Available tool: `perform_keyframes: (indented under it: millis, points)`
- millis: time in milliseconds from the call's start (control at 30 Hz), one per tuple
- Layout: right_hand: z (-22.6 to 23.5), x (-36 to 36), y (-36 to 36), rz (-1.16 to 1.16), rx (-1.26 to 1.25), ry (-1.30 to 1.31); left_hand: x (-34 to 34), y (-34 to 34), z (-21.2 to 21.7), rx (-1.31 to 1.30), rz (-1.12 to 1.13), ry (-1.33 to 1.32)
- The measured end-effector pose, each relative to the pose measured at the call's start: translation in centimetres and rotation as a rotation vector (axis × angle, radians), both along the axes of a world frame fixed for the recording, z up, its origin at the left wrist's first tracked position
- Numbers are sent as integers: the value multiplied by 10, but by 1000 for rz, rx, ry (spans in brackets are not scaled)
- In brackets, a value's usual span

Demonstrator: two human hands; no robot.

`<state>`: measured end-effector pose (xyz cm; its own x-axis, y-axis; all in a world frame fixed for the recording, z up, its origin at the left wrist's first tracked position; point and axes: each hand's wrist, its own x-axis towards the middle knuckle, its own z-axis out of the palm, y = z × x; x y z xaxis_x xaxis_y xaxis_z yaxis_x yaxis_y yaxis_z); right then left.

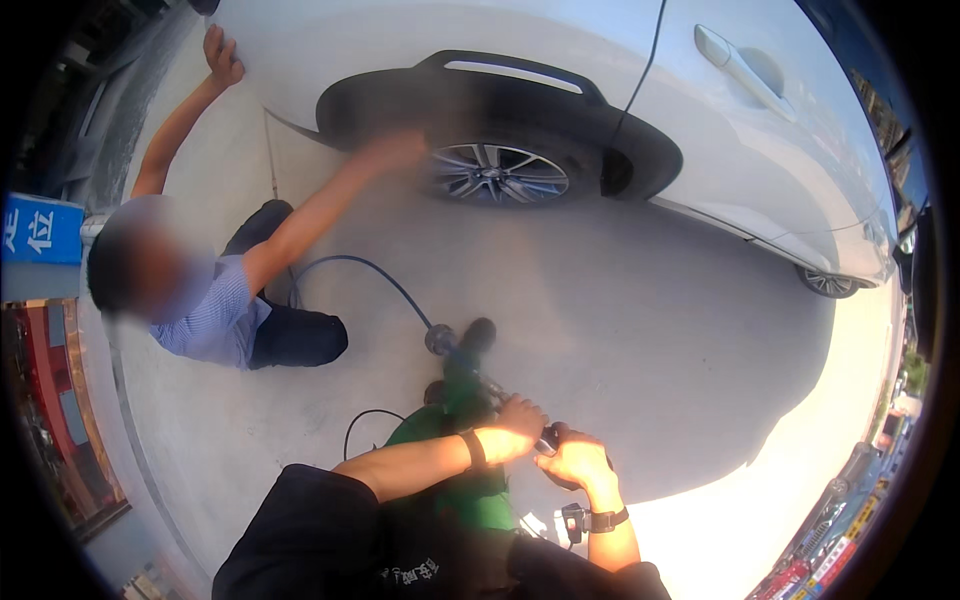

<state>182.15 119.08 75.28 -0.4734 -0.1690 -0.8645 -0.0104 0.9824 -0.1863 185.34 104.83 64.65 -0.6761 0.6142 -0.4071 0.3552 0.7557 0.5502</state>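
My left hand (pixel 515 422) and my right hand (pixel 575 457) are close together in front of my body, both closed on a slim hand-held tool with a dark handle (pixel 549 438). Its exact kind I cannot make out. The tool appears to run forward past my left hand toward a round grey fitting (pixel 439 340), though my left hand and the green cloth obscure the connection. From that fitting a blue hose (pixel 372 268) curves away to the left. Ahead is a white car (pixel 560 40), its nearer wheel (pixel 497 175) under a black wheel arch.
Another person (pixel 210 300) crouches at the left, one hand (pixel 223 55) on the car body and the other (pixel 400 150) blurred near the tire. A thin black cable (pixel 365 418) loops beside my left arm. A blue sign (pixel 42 229) stands at far left.
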Motion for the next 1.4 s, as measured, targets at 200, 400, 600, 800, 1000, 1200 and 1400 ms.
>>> perform_keyframes:
  millis: [200,400,600,800,1000,1200,1400]
  points:
    - [86,107,83,-61,50,268,66,80,80,114,-88,-5]
    - [143,195,187,-95,105,464,110,142,119,288,-183,6]
    - [183,242,290,-143,152,528,121,214,131,230,-261,-31]
    - [212,270,424,-168,92,591,122,364,145,285,-256,-219]
    - [206,278,532,-160,62,603,131,469,168,164,-340,-277]
    - [209,276,586,-202,-35,654,124,518,189,89,-315,-236]
    - [208,241,654,-136,25,666,96,588,185,79,-380,-247]
